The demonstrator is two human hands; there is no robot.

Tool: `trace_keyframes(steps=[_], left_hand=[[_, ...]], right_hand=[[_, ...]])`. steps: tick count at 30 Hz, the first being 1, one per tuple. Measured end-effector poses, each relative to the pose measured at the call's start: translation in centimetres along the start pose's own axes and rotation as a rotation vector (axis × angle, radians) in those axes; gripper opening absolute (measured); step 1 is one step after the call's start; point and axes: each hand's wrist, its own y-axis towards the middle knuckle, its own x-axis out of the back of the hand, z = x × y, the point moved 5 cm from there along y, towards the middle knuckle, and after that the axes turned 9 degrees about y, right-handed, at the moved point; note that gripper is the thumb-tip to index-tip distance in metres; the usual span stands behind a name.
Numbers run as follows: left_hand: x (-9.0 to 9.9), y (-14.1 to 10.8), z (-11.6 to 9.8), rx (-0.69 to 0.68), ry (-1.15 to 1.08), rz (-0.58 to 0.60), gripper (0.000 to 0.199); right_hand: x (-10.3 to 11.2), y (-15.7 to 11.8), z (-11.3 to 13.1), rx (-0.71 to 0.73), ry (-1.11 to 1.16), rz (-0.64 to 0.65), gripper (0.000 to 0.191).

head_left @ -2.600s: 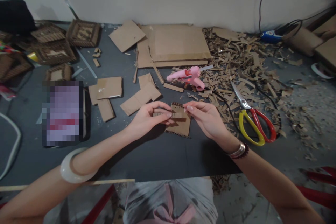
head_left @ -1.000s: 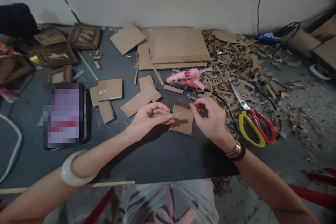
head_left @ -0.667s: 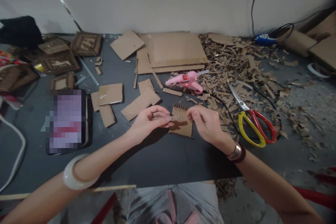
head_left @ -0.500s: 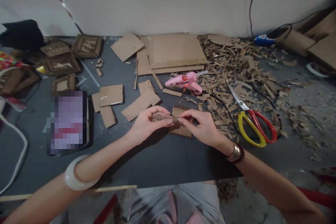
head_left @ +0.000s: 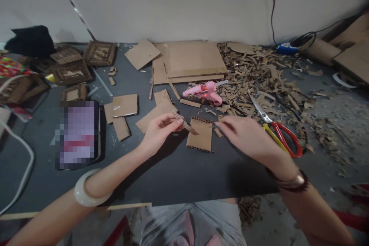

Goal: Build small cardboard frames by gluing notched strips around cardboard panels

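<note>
Pinched between the thumb and fingers of my left hand (head_left: pixel 161 128) is a short corrugated cardboard strip (head_left: pixel 188 125), slanting down to the right. Its lower end hangs over the left side of a small cardboard square (head_left: pixel 201 133) lying on the dark table. Ridged corrugated strips line the far and near edges of that square. My right hand (head_left: pixel 248 134) hovers to the right of the square, fingertips close to its far right corner. Motion blurs its fingers, so whether they hold anything cannot be made out.
Beyond the hands lies a pink glue gun (head_left: pixel 204 92) with a lit orange light. Scissors (head_left: pixel 271 123) with red and yellow handles rest at right, beside heaped cardboard scraps (head_left: pixel 259 69). Cardboard sheets (head_left: pixel 196 57) lie behind; a phone (head_left: pixel 77 134) sits at left.
My right hand has come off the strip and moved right. My left hand keeps the strip, now tilted, and the cardboard square between the hands is uncovered.
</note>
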Motion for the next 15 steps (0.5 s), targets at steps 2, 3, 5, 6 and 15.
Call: trace_keyframes(steps=[2, 3, 5, 6, 15], left_hand=[[-0.1, 0.0, -0.1, 0.011, 0.032, 0.017, 0.038], [-0.1, -0.1, -0.2, 0.017, 0.047, 0.029, 0.038], [-0.3, -0.1, -0.3, 0.027, 0.073, 0.052, 0.038], [-0.3, -0.1, -0.3, 0.030, 0.083, 0.064, 0.039], [-0.9, -0.4, -0.2, 0.026, 0.108, 0.121, 0.042]], right_hand=[[2.0, -1.7, -2.9, -0.080, -0.174, -0.051, 0.018], [2.8, -2.8, -4.6, -0.149, -0.252, -0.065, 0.013], [3.9, -4.9, -7.6, -0.281, -0.387, -0.110, 0.011], [4.2, -5.8, -8.8, -0.325, -0.428, -0.131, 0.011], [3.9, -7.1, -12.9, -0.812, -0.267, -0.064, 0.023]])
